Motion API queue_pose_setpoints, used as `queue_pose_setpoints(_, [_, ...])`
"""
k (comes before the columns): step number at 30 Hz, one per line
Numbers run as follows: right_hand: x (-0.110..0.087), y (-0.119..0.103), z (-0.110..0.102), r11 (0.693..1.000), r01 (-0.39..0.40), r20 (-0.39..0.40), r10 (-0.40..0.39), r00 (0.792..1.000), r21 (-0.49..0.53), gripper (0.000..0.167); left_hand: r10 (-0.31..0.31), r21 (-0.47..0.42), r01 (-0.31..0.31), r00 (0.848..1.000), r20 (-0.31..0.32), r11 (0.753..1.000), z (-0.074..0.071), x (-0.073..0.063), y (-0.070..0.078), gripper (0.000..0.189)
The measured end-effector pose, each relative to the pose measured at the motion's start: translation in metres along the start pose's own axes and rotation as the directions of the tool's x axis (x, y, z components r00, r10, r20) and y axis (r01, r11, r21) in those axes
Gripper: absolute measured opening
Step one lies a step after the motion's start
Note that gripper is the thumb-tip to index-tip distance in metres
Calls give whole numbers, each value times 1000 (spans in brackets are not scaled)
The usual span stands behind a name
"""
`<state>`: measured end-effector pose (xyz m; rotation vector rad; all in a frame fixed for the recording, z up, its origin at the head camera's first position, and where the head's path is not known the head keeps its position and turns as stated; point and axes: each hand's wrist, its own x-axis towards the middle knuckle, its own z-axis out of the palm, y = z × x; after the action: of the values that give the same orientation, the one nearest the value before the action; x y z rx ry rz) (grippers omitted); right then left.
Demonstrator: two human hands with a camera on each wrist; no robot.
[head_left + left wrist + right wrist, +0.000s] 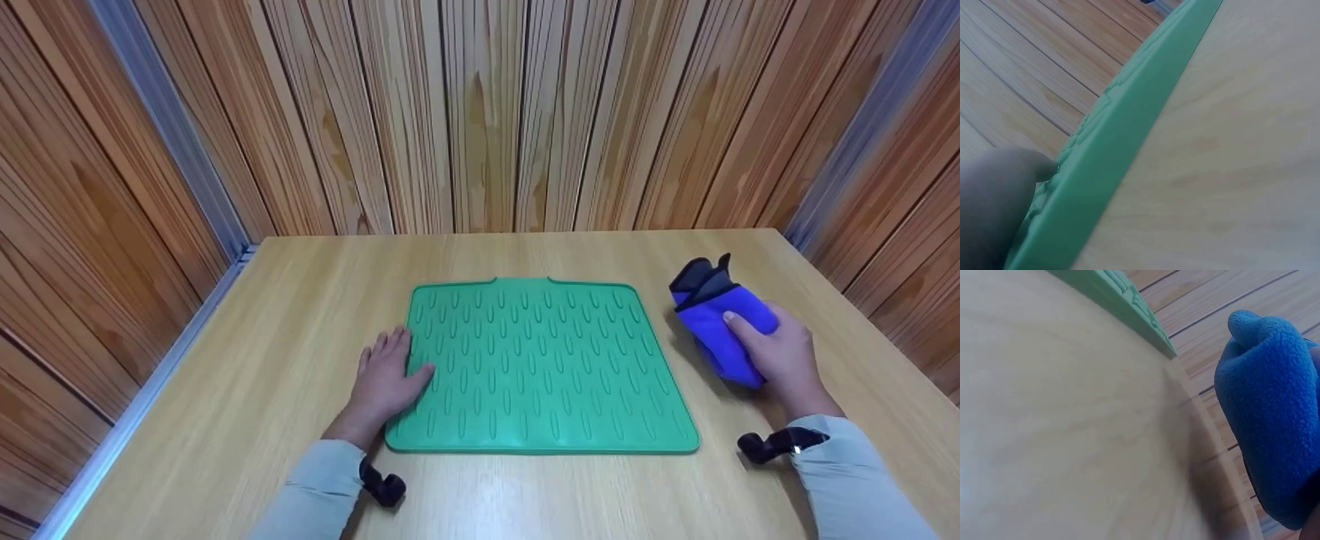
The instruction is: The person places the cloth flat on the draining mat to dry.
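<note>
Mat [540, 367]: green, flat on the table [540, 499]; clock centred on it, twelve toward the wall [487, 112].
Left hand [386, 382]: at nine o'clock, fingers straight and slightly apart, thumb touching the mat.
Right hand [791, 360]: at three o'clock, pinching the cloth [727, 337], thumb on top, fingertips hidden.
Cloth: blue, dark-ended, just above the table, between two and three.
Wall: wood-panelled, at twelve.

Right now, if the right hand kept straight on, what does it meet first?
Probably the far wall, with the blue cloth in the right hand leading. The line seems to clear the mat on its right; height over the table is hard to judge.
</note>
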<state>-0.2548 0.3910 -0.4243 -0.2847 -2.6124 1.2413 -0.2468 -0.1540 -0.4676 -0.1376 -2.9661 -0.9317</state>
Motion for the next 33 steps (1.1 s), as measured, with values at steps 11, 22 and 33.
queue_pose_setpoints(11, [-3,-12,6,999,-23,102,18,995,45,83,-2,-4,2,1000,4,1000,1,1,0,79])
queue_pose_setpoints(22, [-7,-20,13,999,28,109,-30,994,28,79,4,6,-4,1000,5,1000,1,0,-1,78])
queue_pose_setpoints(33, [-12,-32,27,998,34,150,-41,988,48,79,-6,-9,6,1000,10,1000,1,1,-1,78])
